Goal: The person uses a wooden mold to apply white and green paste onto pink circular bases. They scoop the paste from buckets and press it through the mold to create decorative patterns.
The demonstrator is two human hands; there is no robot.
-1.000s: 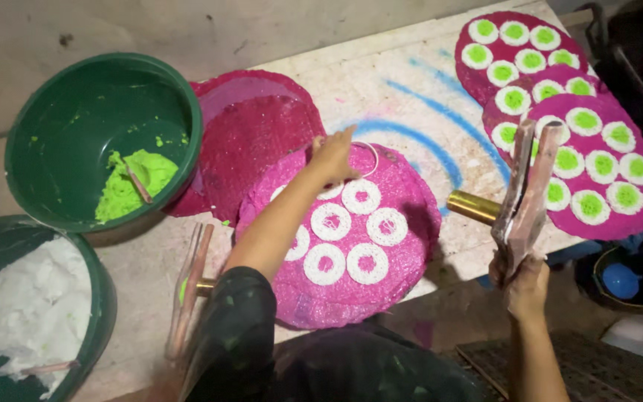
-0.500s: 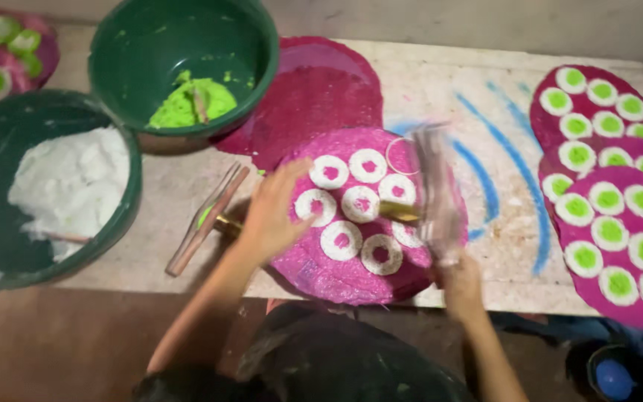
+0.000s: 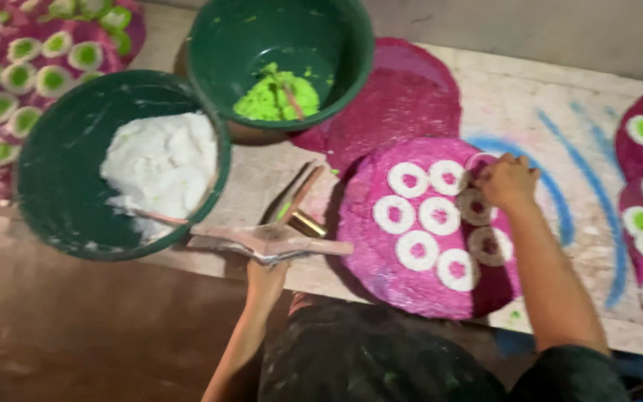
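**Hands swapped sides on the pink tray since the last look**

Diff vs half a second ago: the flat press-like tool (image 3: 273, 242) was over the tray's right edge; now it sits left of the tray, near the white-filled bowl. The camera also shifted, so both bowls now fill the upper left.

Left hand (image 3: 266, 274): closed around the tool from below, tool held roughly level, plastic sheet hanging off it. Right hand (image 3: 507, 181): fingers pinched at the top right of the round pink tray (image 3: 381, 260), touching a white ring (image 3: 476, 206) there. Can't tell if it's gripping the ring or just pressing.

The tray lies on the worktable (image 3: 530, 104), carrying white rings with pink centres.

Containers:
- Near green bowl (image 3: 61, 186): white dough mass, a stick in it.
- Far green bowl (image 3: 321, 45): a small lump of bright green paste, a stick in it.
- More pink trays (image 3: 638, 149) right and far left: rings filled green.
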